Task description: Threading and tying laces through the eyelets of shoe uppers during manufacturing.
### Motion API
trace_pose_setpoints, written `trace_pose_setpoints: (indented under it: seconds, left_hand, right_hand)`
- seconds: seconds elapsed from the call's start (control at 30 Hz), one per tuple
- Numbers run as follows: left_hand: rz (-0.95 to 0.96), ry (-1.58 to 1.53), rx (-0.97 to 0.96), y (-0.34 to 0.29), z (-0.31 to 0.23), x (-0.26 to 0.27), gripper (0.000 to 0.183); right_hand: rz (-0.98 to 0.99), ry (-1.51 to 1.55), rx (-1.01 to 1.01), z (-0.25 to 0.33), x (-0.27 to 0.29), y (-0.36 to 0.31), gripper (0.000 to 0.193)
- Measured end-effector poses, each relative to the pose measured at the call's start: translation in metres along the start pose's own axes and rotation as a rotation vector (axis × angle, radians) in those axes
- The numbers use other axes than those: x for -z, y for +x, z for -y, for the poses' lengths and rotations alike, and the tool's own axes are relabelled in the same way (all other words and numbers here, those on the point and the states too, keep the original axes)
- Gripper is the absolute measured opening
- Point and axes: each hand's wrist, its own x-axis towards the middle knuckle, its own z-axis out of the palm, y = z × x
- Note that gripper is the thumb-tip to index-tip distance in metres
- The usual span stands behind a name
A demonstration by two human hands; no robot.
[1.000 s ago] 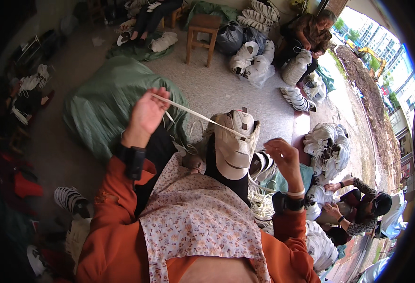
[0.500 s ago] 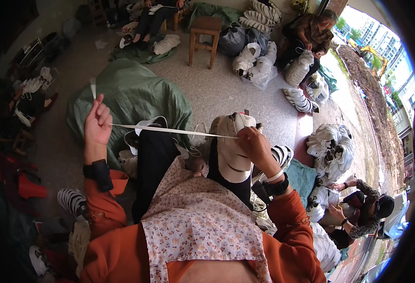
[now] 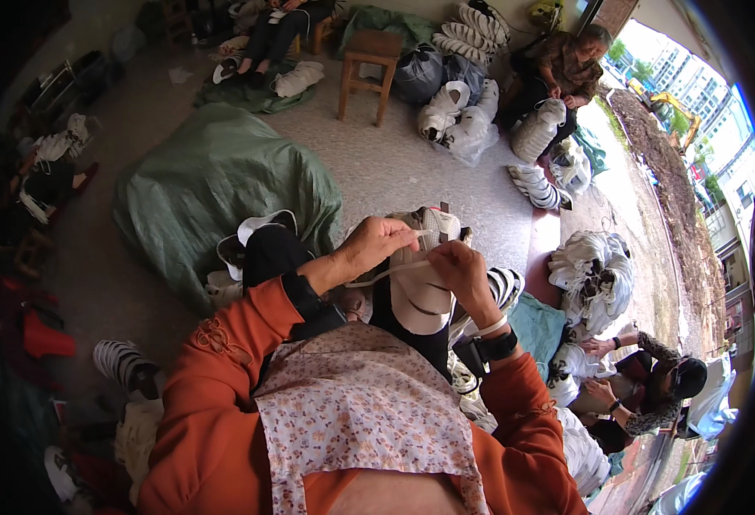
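A beige shoe upper (image 3: 418, 300) rests on my right thigh, its toe end toward me. My left hand (image 3: 369, 249) is closed in a pinch over the upper, with the pale tip of a flat white shoelace (image 3: 392, 270) poking out past its fingertips. Close beside it, my right hand (image 3: 465, 273) is also pinched, over the right side of the upper. The lace sags in a loop below my left hand and runs up to the right hand's fingers. The exact grip of the right fingertips is partly hidden.
A green tarp-covered heap (image 3: 223, 180) stands ahead to the left. Bundles of white uppers (image 3: 596, 275) lie at my right, near a seated co-worker (image 3: 652, 386). Farther off are a wooden stool (image 3: 370, 64), plastic bags (image 3: 420, 73) and another seated person (image 3: 562, 73).
My left hand has come down and right from far out on the left to the upper, bringing the lace end along. The taut lace now hangs slack. My right hand has stayed nearly in place.
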Motion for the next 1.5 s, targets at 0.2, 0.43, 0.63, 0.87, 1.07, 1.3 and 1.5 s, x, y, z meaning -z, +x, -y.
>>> trace_pose_setpoints:
  seconds: [0.2, 0.43, 0.63, 0.87, 1.07, 1.3, 1.5]
  left_hand:
    - [0.027, -0.158, 0.040, 0.010, -0.001, -0.001, 0.028]
    - [-0.097, 0.070, -0.118, 0.015, 0.031, -0.009, 0.030]
    - [-0.077, 0.238, 0.006, 0.011, 0.037, -0.014, 0.024]
    - [-0.133, 0.243, -0.078, 0.011, 0.039, -0.020, 0.024]
    - [-0.147, 0.392, -0.073, 0.015, 0.041, -0.024, 0.022]
    - [-0.249, 0.485, -0.074, 0.019, 0.040, -0.038, 0.023]
    - [-0.149, 0.827, -0.387, 0.026, 0.009, -0.003, 0.034]
  right_hand:
    - [0.050, 0.532, -0.102, -0.005, 0.007, -0.007, 0.015]
    - [0.028, 0.325, -0.076, -0.002, 0.005, -0.003, 0.017]
    - [0.000, -0.037, -0.001, 0.001, 0.000, 0.004, 0.020]
    - [0.011, -0.104, -0.025, 0.006, -0.002, 0.002, 0.021]
    - [0.032, -0.031, -0.023, 0.000, -0.002, 0.005, 0.021]
    - [0.047, 0.086, 0.008, -0.003, -0.004, 0.007, 0.019]
    - [0.164, -0.242, 0.139, 0.015, 0.025, 0.017, 0.011]
